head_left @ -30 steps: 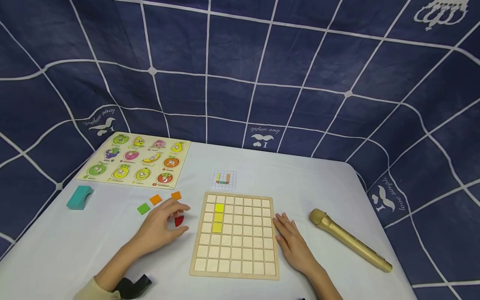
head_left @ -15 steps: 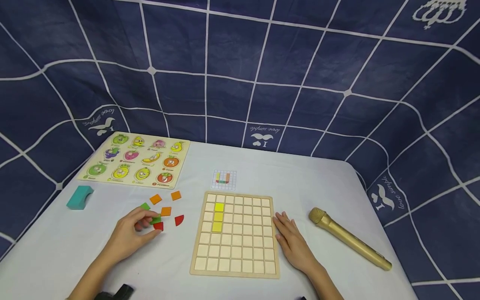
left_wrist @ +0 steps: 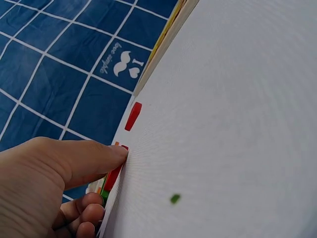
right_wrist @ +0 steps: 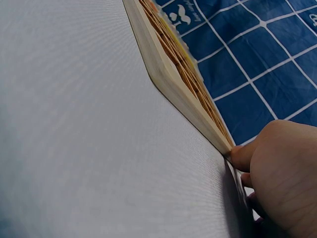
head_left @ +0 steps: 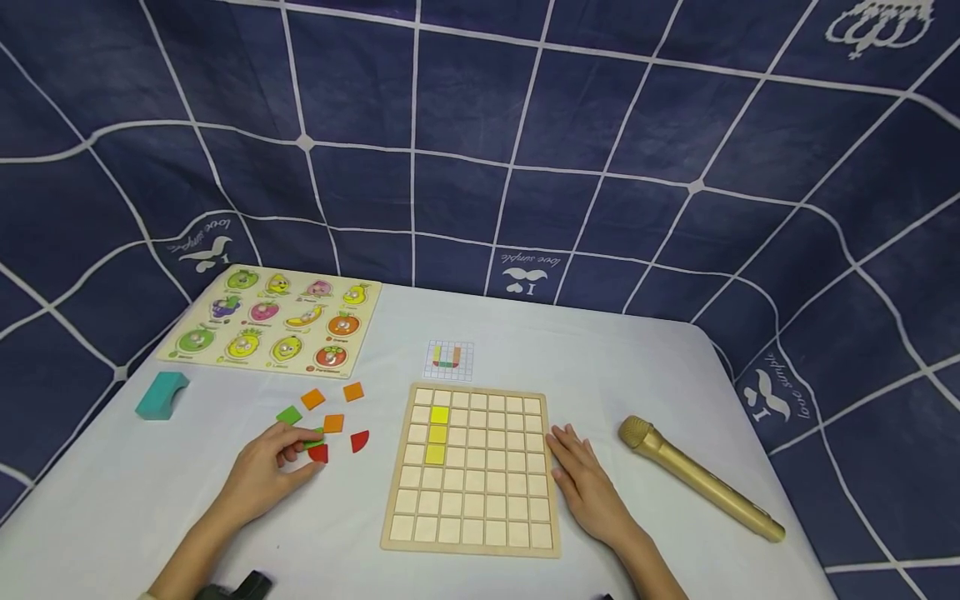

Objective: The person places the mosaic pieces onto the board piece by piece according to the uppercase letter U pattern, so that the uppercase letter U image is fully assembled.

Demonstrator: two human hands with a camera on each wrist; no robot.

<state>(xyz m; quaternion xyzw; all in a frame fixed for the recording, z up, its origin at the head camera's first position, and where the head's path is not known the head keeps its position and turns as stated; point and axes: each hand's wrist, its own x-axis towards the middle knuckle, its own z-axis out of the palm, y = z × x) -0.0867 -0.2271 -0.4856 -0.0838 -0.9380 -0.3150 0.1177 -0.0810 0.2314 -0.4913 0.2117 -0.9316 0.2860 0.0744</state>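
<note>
At the left of the board in the head view, my left hand [head_left: 266, 471] pinches a red quarter-circle tile [head_left: 319, 454] between thumb and forefinger. A green square tile [head_left: 313, 439] lies partly hidden under the fingertips. In the left wrist view the thumb [left_wrist: 99, 156] rests along the red tile's edge. Another red quarter-circle tile [head_left: 360, 442] lies just to the right. My right hand [head_left: 591, 492] lies with fingers extended against the right edge of the wooden grid board [head_left: 553, 533]. Three yellow square tiles [head_left: 437, 433] sit in a column of the board's second line of cells.
Orange tiles [head_left: 333, 423] and a green tile [head_left: 288, 414] lie around the left hand. Behind them are a fruit puzzle board [head_left: 225, 354] and a teal arch block [head_left: 159, 397]. A small pattern card [head_left: 448, 375] lies beyond the grid board. A gold microphone [head_left: 705, 479] lies at right.
My left hand has moved left and nearer, from over the tiles beside the board to the red and green tiles, uncovering an orange one. My right hand stays at the board's edge.
</note>
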